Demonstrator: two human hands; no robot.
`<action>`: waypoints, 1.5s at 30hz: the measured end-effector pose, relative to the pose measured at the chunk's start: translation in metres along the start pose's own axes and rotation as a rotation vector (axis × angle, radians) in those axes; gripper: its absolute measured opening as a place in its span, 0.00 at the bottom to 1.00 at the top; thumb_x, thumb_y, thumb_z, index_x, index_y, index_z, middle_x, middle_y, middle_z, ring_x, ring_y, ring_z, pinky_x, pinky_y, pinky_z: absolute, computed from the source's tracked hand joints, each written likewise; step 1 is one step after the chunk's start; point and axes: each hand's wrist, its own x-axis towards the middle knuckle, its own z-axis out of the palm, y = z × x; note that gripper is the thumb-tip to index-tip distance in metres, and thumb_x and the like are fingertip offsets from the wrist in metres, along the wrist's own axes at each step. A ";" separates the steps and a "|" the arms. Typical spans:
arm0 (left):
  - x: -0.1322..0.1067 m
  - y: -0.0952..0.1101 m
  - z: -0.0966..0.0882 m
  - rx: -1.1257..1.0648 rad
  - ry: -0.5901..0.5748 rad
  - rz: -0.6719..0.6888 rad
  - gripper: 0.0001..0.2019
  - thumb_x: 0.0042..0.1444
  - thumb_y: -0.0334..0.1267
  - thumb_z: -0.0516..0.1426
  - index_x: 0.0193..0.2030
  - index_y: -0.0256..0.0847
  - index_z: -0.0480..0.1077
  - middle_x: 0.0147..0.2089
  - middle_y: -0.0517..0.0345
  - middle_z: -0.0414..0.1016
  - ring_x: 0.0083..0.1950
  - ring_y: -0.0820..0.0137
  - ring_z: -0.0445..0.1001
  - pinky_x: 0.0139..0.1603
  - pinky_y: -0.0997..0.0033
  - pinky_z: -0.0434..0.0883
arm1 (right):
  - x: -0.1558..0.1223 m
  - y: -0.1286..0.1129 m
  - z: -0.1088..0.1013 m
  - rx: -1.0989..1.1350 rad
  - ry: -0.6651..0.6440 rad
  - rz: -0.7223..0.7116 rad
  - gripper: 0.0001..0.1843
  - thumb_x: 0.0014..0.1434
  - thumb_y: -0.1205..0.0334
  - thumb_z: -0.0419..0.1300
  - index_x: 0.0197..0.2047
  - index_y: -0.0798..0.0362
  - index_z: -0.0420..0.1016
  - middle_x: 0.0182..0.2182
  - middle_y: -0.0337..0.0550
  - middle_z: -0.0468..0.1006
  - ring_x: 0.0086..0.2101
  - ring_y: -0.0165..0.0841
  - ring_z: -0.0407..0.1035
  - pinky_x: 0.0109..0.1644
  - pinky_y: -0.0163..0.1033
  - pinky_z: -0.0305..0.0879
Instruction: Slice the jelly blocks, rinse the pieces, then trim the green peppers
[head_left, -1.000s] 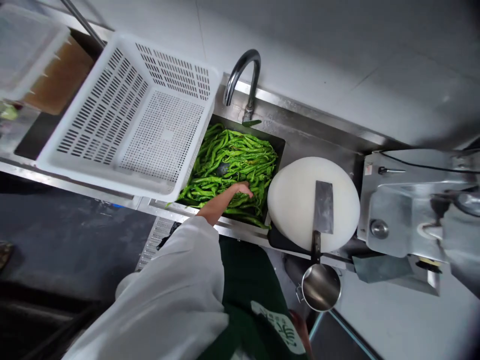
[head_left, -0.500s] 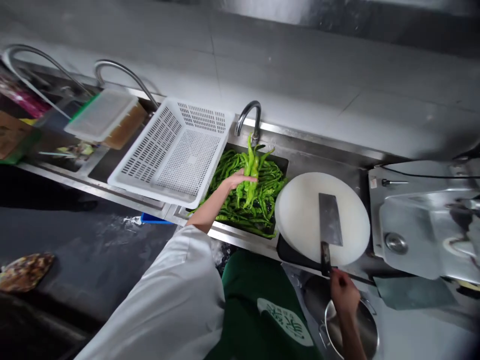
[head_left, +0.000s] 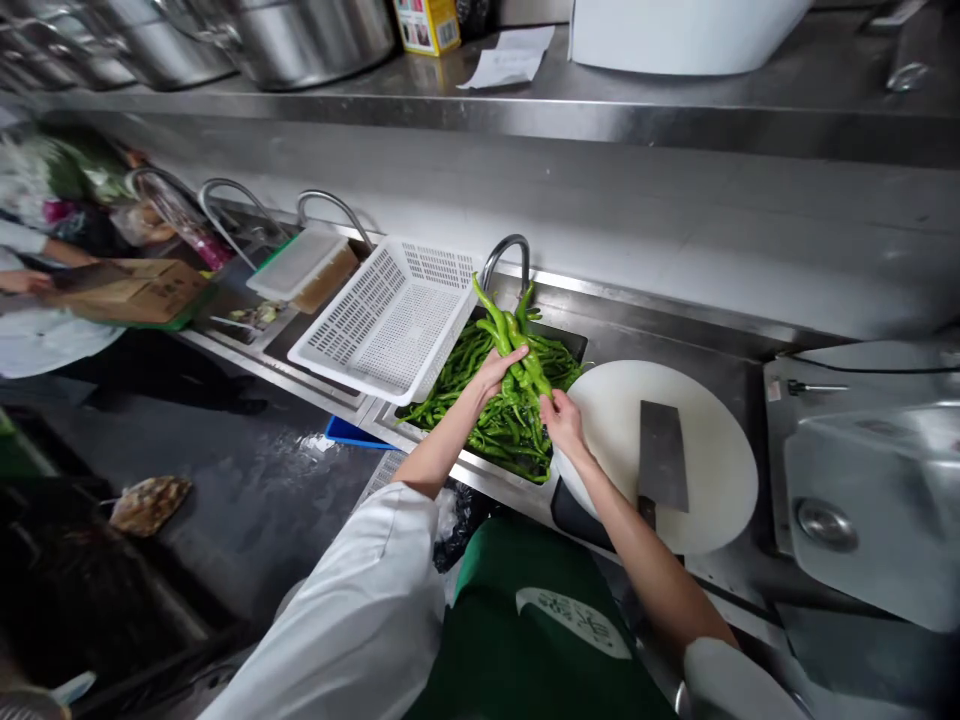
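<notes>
A bunch of long green peppers (head_left: 517, 345) is gripped in my left hand (head_left: 497, 370), thumb across the top. My right hand (head_left: 562, 415) has its fingers closed on the lower ends of the same bunch. Below both hands, many more loose green peppers (head_left: 480, 440) fill a sink basin under a curved tap (head_left: 508, 250). Just right of the basin lies a round white cutting board (head_left: 716, 460). On it rests a cleaver (head_left: 664, 455), its dark handle toward me and partly hidden behind my right forearm.
A white perforated basket (head_left: 352, 372) stands left of the peppers. Behind it is a lidded plastic container (head_left: 300, 265). A metal sink (head_left: 862, 480) is at right. Overhead runs a steel shelf (head_left: 675, 115) with pots. Another person (head_left: 45, 320) works at far left beside a cardboard box (head_left: 142, 290).
My right hand has left the cleaver handle and moved left and up onto the peppers. My left hand still holds the bunch, now tilted. The view has shifted, showing the shelf and another person.
</notes>
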 end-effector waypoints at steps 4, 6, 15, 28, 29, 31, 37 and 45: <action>-0.009 0.005 -0.015 0.010 0.035 0.000 0.26 0.44 0.54 0.75 0.38 0.34 0.76 0.34 0.50 0.83 0.40 0.62 0.84 0.45 0.66 0.80 | 0.006 -0.003 -0.052 0.090 0.162 -0.038 0.38 0.59 0.21 0.53 0.37 0.51 0.72 0.21 0.37 0.73 0.24 0.33 0.70 0.33 0.37 0.70; -0.013 0.007 -0.025 0.015 0.051 -0.019 0.25 0.43 0.53 0.75 0.34 0.34 0.76 0.34 0.48 0.83 0.39 0.62 0.83 0.44 0.64 0.80 | 0.012 -0.015 -0.085 0.092 0.196 -0.111 0.38 0.57 0.21 0.56 0.34 0.52 0.73 0.21 0.37 0.73 0.23 0.32 0.70 0.33 0.37 0.70; 0.004 0.023 -0.026 0.220 0.071 0.133 0.17 0.40 0.40 0.73 0.34 0.35 0.76 0.33 0.56 0.82 0.33 0.71 0.77 0.40 0.70 0.76 | 0.022 -0.108 -0.156 0.387 0.279 -0.287 0.24 0.52 0.41 0.75 0.34 0.55 0.79 0.23 0.37 0.77 0.21 0.30 0.71 0.28 0.38 0.76; 0.012 0.039 0.052 0.365 -0.358 0.164 0.30 0.40 0.52 0.77 0.45 0.34 0.81 0.45 0.49 0.84 0.49 0.60 0.81 0.55 0.64 0.75 | 0.073 -0.128 -0.116 0.416 0.257 -0.154 0.29 0.49 0.38 0.75 0.24 0.55 0.73 0.17 0.39 0.74 0.17 0.30 0.71 0.21 0.35 0.75; 0.012 0.035 0.056 0.347 -0.378 0.151 0.31 0.38 0.51 0.78 0.47 0.34 0.81 0.46 0.48 0.84 0.50 0.59 0.81 0.56 0.63 0.74 | 0.078 -0.126 -0.107 0.411 0.249 -0.146 0.29 0.48 0.38 0.75 0.24 0.56 0.74 0.17 0.38 0.74 0.17 0.30 0.70 0.21 0.35 0.74; 0.013 0.027 0.059 0.323 -0.356 0.135 0.33 0.37 0.51 0.78 0.48 0.34 0.81 0.46 0.48 0.84 0.49 0.59 0.81 0.56 0.62 0.75 | 0.086 -0.120 -0.098 0.419 0.225 -0.124 0.28 0.46 0.39 0.76 0.27 0.56 0.76 0.19 0.39 0.76 0.18 0.29 0.71 0.24 0.34 0.75; 0.018 0.012 0.042 0.428 -0.128 0.126 0.25 0.35 0.48 0.77 0.37 0.36 0.78 0.37 0.57 0.81 0.38 0.68 0.78 0.45 0.68 0.75 | 0.046 -0.049 -0.123 0.291 0.161 -0.156 0.21 0.56 0.45 0.70 0.44 0.54 0.82 0.39 0.47 0.85 0.38 0.36 0.80 0.49 0.44 0.79; 0.049 0.002 0.072 0.898 -0.473 0.059 0.17 0.34 0.37 0.74 0.33 0.36 0.79 0.31 0.62 0.79 0.33 0.68 0.76 0.37 0.72 0.74 | -0.152 0.096 -0.109 -0.773 0.167 0.516 0.32 0.65 0.65 0.58 0.72 0.55 0.68 0.65 0.64 0.68 0.60 0.56 0.68 0.61 0.58 0.67</action>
